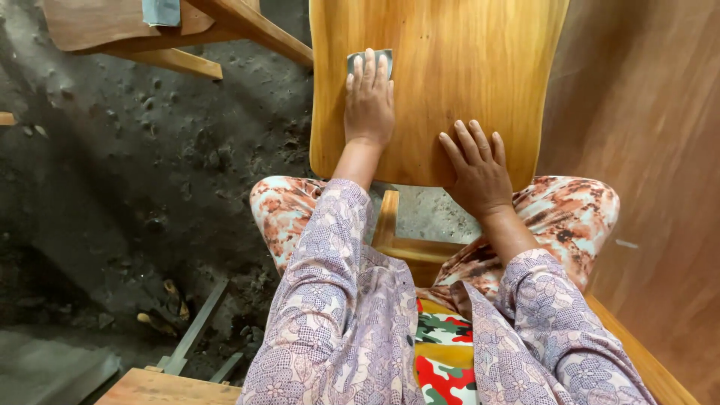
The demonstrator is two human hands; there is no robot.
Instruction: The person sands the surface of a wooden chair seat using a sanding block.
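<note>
Two bare hands rest on a glossy, honey-coloured wooden chair seat that lies across the person's knees, its curved near edge just above the patterned orange and white trousers. The left hand lies flat with fingers together and straight, pressing a small grey sheet of sandpaper against the seat's surface; only the paper's far edge and corners show past the fingertips, so the hand is not clenched around it but holds it down under the palm and fingers. The right hand sits nearer the body by the seat's near edge, fingers spread and laid open on the wood, gripping nothing. Both forearms are in lilac floral sleeves. Below the seat, between the knees, part of a pale wooden frame shows. To the right stands a broad reddish-brown wooden panel. At upper left, another piece of wooden furniture stands on the dark, dusty floor with a grey sheet lying on it, well apart from both hands.
</note>
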